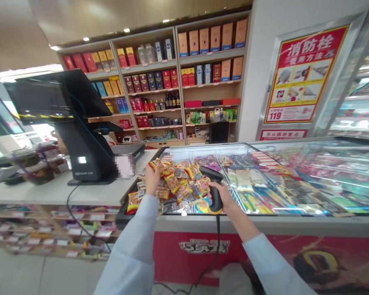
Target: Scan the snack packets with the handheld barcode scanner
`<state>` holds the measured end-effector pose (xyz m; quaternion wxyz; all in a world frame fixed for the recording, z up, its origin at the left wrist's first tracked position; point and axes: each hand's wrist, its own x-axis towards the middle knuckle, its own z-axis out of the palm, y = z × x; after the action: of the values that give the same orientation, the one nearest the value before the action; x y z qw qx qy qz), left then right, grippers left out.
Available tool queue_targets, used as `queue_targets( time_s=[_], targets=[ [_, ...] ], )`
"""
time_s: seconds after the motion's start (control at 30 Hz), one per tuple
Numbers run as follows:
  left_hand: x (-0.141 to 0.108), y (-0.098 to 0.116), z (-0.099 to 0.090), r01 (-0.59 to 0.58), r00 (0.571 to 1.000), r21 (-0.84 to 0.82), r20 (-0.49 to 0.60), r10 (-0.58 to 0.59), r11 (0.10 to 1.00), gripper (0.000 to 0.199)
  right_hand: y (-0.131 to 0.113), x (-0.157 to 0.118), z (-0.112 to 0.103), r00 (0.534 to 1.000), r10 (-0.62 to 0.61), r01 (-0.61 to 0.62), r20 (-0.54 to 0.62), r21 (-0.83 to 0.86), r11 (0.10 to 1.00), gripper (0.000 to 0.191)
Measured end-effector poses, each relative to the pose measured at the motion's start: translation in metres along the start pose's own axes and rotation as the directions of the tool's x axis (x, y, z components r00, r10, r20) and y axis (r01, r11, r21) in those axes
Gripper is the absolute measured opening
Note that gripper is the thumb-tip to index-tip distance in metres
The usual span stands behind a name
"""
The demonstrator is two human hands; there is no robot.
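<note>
A pile of small red and yellow snack packets (174,183) lies on the glass top of a chest freezer (295,221). My left hand (153,178) is at the left side of the pile, its fingers closed on one packet (155,164). In my right hand (222,196) is a black handheld scanner (215,192), gripped by its handle, with its head over the right edge of the pile and pointing left. The scanner's cable hangs down in front of the freezer.
Left of the freezer, a white counter (101,194) bears a black checkout terminal (90,135) and stacked food tubs (39,164). Shelves of boxed goods (153,82) stand behind. A red sign (304,73) hangs at the right. Frozen goods show through the freezer's glass.
</note>
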<state>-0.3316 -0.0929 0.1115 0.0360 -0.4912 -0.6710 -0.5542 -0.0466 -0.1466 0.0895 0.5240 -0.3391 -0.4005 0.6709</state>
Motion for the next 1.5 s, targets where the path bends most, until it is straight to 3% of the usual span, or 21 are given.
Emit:
queue_targets(
  time_s=[0.1,0.23,0.37,0.5,0.73,0.93,1.13,1.33,1.5],
  targets=[
    [-0.017,-0.002,-0.004,-0.012,0.993,0.313,-0.106,0.047,0.95,0.054,0.013,0.008,0.007,1.0,0.013,-0.013,-0.006,0.02,1.0,0.022],
    [-0.036,0.001,-0.002,-0.078,0.969,0.449,-0.175,0.173,0.89,0.053,0.03,0.014,0.01,0.999,0.035,-0.034,-0.01,0.064,0.997,0.022],
    [-0.045,-0.002,0.001,-0.119,0.973,0.399,-0.134,0.186,0.909,0.045,0.044,0.021,0.005,0.999,0.038,-0.034,-0.034,0.111,0.993,0.021],
    [-0.06,-0.004,0.003,-0.154,0.964,0.304,-0.163,0.21,0.94,0.044,0.054,0.027,-0.002,0.997,0.062,-0.057,-0.036,0.116,0.992,0.021],
    [-0.088,-0.008,0.014,-0.202,0.973,0.223,-0.068,0.222,0.954,0.049,0.066,0.023,-0.004,0.999,-0.033,0.034,-0.01,0.167,0.985,0.02],
    [-0.093,-0.007,0.013,-0.172,0.966,0.241,-0.151,0.212,0.955,0.049,0.068,0.023,-0.01,0.999,-0.042,0.04,0.004,0.227,0.973,0.021],
    [-0.096,-0.01,0.018,-0.138,0.973,0.255,-0.143,0.179,0.957,0.052,0.071,0.028,-0.011,1.0,-0.007,0.006,0.002,0.244,0.97,0.021],
    [-0.09,-0.01,0.012,-0.129,0.977,0.178,-0.145,0.155,0.976,0.049,0.057,0.023,-0.021,1.0,0.005,-0.005,0.0,0.236,0.972,0.022],
    [-0.092,0.013,0.019,-0.108,0.964,0.143,-0.228,0.139,0.984,0.055,0.008,0.012,-0.063,0.989,-0.144,0.149,-0.038,0.205,0.968,0.022]
  ],
)
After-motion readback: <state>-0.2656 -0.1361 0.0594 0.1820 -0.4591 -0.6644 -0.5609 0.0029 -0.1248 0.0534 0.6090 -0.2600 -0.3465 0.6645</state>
